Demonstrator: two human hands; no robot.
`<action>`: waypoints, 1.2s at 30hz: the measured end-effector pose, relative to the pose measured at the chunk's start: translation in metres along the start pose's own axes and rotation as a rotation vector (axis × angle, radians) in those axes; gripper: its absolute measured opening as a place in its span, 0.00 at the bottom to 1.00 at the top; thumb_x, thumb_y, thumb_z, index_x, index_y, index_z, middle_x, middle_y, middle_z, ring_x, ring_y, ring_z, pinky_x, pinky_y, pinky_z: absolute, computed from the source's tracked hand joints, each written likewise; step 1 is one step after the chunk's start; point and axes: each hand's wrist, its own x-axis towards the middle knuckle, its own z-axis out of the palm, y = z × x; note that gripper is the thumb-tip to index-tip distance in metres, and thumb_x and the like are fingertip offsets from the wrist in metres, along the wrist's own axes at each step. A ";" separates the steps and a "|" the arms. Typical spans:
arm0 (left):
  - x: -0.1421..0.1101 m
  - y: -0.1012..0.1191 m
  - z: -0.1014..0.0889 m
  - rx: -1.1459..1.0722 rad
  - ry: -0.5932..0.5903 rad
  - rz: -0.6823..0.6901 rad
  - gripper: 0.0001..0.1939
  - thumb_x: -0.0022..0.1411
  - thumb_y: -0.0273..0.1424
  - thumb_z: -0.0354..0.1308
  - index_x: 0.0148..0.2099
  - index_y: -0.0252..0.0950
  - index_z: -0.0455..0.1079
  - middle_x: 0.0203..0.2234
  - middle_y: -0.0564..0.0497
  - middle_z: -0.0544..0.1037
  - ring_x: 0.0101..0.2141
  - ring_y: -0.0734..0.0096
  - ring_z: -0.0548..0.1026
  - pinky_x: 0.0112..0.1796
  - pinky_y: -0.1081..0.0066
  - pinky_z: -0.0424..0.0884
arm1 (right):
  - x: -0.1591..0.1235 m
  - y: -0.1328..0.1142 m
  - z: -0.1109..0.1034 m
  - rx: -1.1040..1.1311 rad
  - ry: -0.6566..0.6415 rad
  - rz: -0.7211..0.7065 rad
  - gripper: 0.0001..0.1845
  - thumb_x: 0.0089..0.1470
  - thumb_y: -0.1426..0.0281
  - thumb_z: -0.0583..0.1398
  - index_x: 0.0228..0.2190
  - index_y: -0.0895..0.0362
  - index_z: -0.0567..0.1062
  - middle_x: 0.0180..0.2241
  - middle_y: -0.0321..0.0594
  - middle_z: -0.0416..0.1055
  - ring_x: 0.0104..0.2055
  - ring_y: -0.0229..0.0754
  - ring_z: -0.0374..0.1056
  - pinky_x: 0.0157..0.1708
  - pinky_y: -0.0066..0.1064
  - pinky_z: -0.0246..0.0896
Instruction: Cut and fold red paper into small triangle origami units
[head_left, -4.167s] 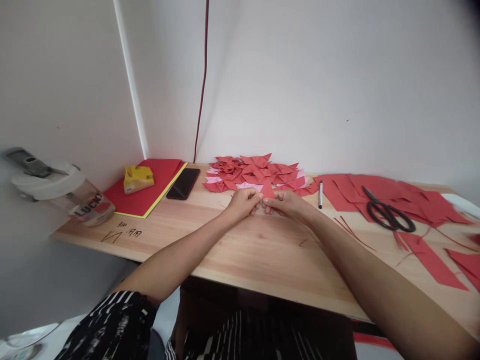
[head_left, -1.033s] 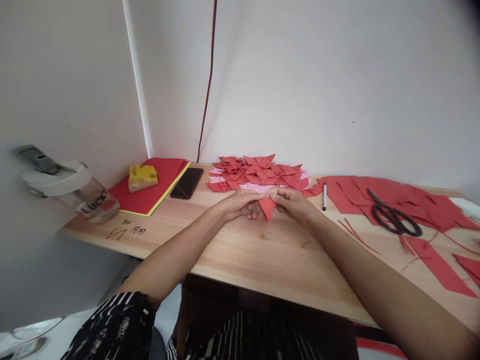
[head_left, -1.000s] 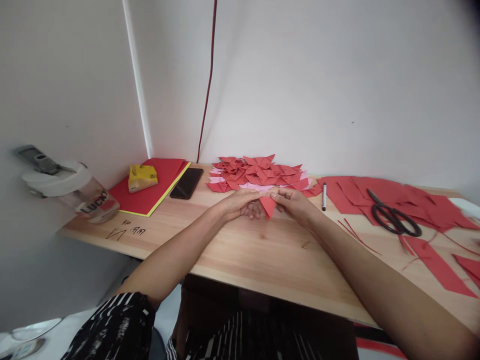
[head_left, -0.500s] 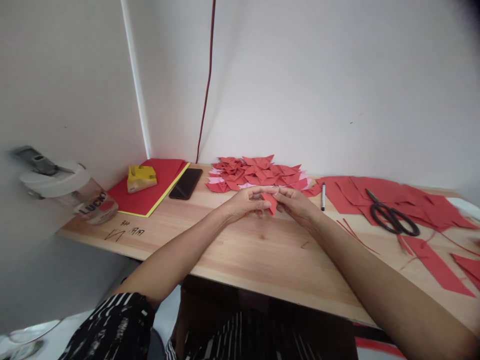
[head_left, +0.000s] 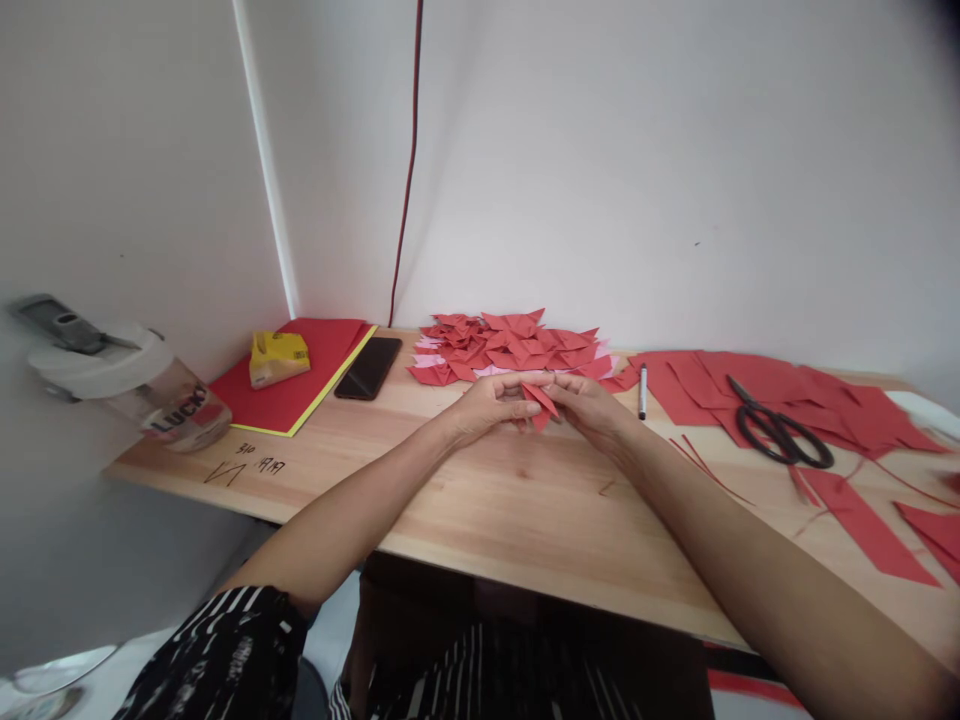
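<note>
A small piece of folded red paper (head_left: 541, 403) is held above the wooden table between my two hands. My left hand (head_left: 491, 402) pinches it from the left, thumb in front and index finger stretched along the top. On the other side, the fingertips of my right hand (head_left: 581, 400) grip its upper right edge. A pointed flap of the paper sticks out between the thumbs. Just behind my hands lies a pile of folded red and pink paper shapes (head_left: 517, 340); my fingers cover its front edge.
Black-handled scissors (head_left: 784, 435) rest on red paper sheets (head_left: 682, 385) at the right, with a marker (head_left: 643, 392) beside them. Red strips (head_left: 874, 525) lie nearer. To the left are a phone (head_left: 369, 367), a yellow packet (head_left: 279, 358) on red sheets, and a bottle (head_left: 161, 390).
The folded paper has spread apart between my fingers, and a pointed flap now shows. Both hands stay in nearly the same place. The whole view has shifted slightly.
</note>
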 end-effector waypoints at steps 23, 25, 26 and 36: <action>0.003 -0.005 -0.017 0.092 0.338 -0.080 0.24 0.47 0.29 0.71 0.47 0.29 0.74 0.24 0.53 0.76 0.27 0.79 0.73 0.39 0.74 0.68 | -0.008 -0.013 0.016 -0.351 0.268 -0.212 0.18 0.57 0.53 0.56 0.34 0.56 0.73 0.32 0.40 0.72 0.30 0.40 0.67 0.30 0.31 0.62; 0.004 -0.003 -0.020 0.087 0.340 -0.103 0.23 0.46 0.27 0.71 0.46 0.29 0.75 0.24 0.53 0.76 0.28 0.79 0.74 0.40 0.75 0.68 | -0.011 -0.019 0.015 -0.385 0.353 -0.290 0.15 0.59 0.58 0.56 0.42 0.54 0.73 0.42 0.43 0.73 0.41 0.44 0.69 0.39 0.34 0.64; 0.003 -0.002 -0.020 0.080 0.333 -0.117 0.23 0.45 0.26 0.72 0.46 0.29 0.75 0.25 0.53 0.76 0.29 0.79 0.74 0.41 0.74 0.68 | -0.013 -0.023 0.015 -0.406 0.387 -0.334 0.15 0.59 0.60 0.56 0.45 0.54 0.72 0.46 0.44 0.72 0.45 0.45 0.68 0.42 0.36 0.63; 0.009 0.015 -0.031 0.014 0.221 -0.286 0.19 0.42 0.21 0.72 0.39 0.29 0.76 0.31 0.48 0.79 0.31 0.79 0.76 0.40 0.75 0.70 | -0.011 -0.050 0.018 -1.046 0.078 -0.740 0.18 0.58 0.79 0.49 0.41 0.53 0.74 0.46 0.45 0.73 0.50 0.49 0.67 0.49 0.45 0.61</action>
